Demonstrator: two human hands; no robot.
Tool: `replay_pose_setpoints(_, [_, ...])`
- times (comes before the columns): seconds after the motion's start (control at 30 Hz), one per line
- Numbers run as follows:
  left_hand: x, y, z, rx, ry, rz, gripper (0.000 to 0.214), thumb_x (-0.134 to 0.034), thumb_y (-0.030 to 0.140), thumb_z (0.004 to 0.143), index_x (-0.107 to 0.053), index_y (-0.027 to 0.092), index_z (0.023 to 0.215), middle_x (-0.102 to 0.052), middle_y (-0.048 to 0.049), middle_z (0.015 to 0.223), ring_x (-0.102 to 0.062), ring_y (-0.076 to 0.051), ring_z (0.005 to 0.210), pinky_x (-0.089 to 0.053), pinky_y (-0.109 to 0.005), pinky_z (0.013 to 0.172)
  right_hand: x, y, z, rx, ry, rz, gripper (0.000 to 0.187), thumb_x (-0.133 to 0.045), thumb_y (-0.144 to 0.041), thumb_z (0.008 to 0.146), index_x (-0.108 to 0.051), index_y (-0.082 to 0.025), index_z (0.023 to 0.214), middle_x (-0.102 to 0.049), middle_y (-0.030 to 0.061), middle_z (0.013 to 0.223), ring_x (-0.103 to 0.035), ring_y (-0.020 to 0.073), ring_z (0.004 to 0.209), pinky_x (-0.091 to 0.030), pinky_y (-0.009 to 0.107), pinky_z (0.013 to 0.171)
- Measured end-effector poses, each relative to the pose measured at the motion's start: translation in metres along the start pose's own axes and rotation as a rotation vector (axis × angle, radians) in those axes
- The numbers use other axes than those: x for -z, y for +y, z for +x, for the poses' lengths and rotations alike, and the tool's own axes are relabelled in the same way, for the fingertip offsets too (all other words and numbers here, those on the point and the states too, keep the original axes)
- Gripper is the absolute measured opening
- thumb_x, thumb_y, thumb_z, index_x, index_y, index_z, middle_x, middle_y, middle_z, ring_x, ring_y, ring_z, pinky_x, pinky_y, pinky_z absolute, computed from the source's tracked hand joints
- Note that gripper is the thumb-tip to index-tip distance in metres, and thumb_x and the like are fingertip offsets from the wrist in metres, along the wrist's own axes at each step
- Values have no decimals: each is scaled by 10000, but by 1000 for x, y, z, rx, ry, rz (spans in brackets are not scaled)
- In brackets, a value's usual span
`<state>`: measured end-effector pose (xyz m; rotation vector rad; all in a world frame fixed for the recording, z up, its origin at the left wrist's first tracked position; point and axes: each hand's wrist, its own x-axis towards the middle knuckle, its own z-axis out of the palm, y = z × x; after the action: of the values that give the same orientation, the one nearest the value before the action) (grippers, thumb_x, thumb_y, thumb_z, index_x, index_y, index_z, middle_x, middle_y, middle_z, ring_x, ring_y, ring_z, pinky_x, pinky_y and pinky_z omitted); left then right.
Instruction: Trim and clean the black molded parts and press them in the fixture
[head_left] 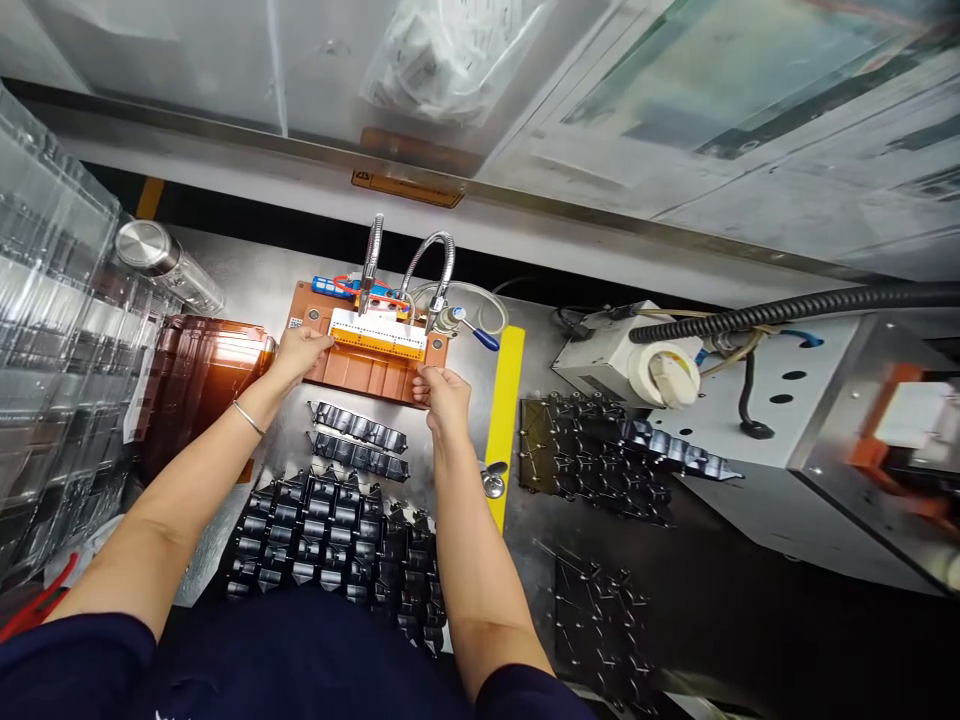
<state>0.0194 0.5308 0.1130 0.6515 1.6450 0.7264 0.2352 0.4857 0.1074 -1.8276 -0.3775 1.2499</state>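
Note:
A copper-coloured fixture block (360,372) lies on the metal bench. Across it runs a thin amber film strip (379,346) below a white bar (375,325) with a row of small dark marks. My left hand (301,352) is closed in a pinch at the strip's left end. At the right end, the fingers of my right hand (444,395) are closed too, thumb and forefinger at the strip's corner. Just in front of the block lie two black ribbed plastic strips (358,440). Many similar black parts (330,530) stand in rows nearer my body.
Two flexible metal hoses (448,250) arch over the fixture, near a blue-handled valve (484,338). Left are a lidded bottle (169,262), amber sheets (214,365) and clear trays (52,300). Yellow tape (508,400), more black parts (592,450) and a white machine (607,355) are right.

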Motion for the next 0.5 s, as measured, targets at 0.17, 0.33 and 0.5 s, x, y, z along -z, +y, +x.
replay_pose_setpoints(0.17, [1, 6, 6, 44, 0, 23, 231, -654, 131, 691, -484, 162, 537, -442, 71, 366, -319, -39, 292, -211, -166, 322, -2, -3, 3, -8, 3, 4, 134, -665, -174, 615, -546, -157, 557, -562, -53, 415, -452, 36, 317, -366, 118, 309])
replay_pose_setpoints(0.33, [0, 11, 10, 58, -10, 19, 226, -660, 119, 657, -475, 167, 537, -416, 79, 351, -297, -39, 285, -174, -169, 319, -4, -8, 5, -29, 17, -25, 155, -652, -159, 643, -528, -161, 550, -555, -56, 406, -440, 36, 299, -340, 113, 290])
replay_pose_setpoints(0.5, [-1, 15, 10, 55, 5, 29, 240, -677, 108, 634, -469, 166, 529, -414, 82, 356, -288, -29, 293, -172, -166, 321, -7, -14, 7, -50, 21, -40, 179, -642, -152, 666, -514, -167, 541, -555, -57, 403, -425, 33, 290, -330, 113, 281])
